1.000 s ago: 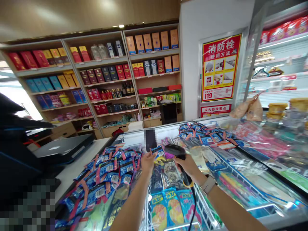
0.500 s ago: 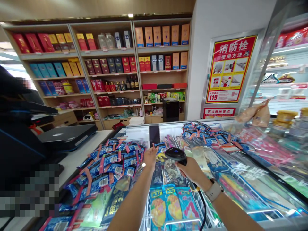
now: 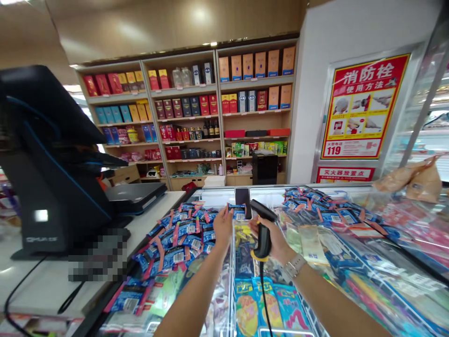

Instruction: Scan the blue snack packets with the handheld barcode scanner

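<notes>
My left hand (image 3: pixel 223 225) pinches a small blue snack packet (image 3: pixel 237 211) and holds it up over the freezer's glass lid (image 3: pixel 354 252). My right hand (image 3: pixel 275 238) is wrapped round the handle of a black barcode scanner (image 3: pixel 262 223), whose head points at the packet from the right. The scanner's cable (image 3: pixel 264 299) hangs down toward me. A pile of the same blue and red packets (image 3: pixel 178 234) lies on the lid to the left of my left hand. A second pile (image 3: pixel 315 203) lies to the right. A dark phone (image 3: pixel 242 202) stands just behind the held packet.
A black till screen (image 3: pixel 45 159) stands on the white counter (image 3: pixel 84 285) at the left, with a dark flat device (image 3: pixel 135 196) behind it. Shelves of boxed goods (image 3: pixel 196 112) fill the back wall. A red fire-hydrant poster (image 3: pixel 363 107) hangs at the right. Frozen goods show under the glass.
The view has swung left, so the till screen now fills the left side. My left hand has lifted the packet and my right hand has turned the scanner upright, its head toward the packet.
</notes>
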Demonstrator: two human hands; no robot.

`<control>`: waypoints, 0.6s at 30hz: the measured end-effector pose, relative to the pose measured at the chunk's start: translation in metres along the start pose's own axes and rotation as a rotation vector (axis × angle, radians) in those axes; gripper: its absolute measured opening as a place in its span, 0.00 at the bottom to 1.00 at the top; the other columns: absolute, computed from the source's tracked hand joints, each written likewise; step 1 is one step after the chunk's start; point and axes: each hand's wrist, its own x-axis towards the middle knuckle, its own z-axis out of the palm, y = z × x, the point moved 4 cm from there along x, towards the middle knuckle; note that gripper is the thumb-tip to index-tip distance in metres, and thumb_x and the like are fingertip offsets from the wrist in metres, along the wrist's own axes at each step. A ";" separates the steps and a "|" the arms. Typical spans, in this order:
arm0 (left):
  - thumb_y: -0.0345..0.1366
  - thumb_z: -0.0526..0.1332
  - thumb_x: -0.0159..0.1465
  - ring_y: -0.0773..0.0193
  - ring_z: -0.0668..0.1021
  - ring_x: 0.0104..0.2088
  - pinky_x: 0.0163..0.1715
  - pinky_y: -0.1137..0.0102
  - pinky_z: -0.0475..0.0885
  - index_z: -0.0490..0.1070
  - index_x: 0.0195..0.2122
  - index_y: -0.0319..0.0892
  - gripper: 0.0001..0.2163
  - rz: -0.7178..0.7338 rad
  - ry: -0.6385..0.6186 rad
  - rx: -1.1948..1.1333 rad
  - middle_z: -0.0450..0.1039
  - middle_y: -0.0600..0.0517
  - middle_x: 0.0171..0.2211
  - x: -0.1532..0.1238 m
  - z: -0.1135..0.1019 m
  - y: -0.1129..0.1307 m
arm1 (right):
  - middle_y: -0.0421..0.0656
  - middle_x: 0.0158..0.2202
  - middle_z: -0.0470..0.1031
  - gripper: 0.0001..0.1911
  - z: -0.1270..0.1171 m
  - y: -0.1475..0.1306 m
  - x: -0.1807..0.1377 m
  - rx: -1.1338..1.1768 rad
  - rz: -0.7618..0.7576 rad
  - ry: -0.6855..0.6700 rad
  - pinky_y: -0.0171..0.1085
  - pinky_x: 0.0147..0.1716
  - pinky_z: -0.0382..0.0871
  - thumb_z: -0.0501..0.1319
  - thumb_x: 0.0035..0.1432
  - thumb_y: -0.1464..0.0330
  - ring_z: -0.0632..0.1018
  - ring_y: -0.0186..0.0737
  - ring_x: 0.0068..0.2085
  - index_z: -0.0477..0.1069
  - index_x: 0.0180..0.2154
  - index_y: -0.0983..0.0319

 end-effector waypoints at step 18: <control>0.38 0.51 0.66 0.51 0.68 0.58 0.55 0.52 0.64 0.67 0.56 0.47 0.18 0.328 -0.148 1.071 0.67 0.45 0.57 0.022 -0.123 -0.012 | 0.47 0.35 0.80 0.04 0.090 0.109 0.048 0.310 0.254 -0.015 0.37 0.42 0.74 0.57 0.55 0.68 0.80 0.41 0.44 0.68 0.29 0.60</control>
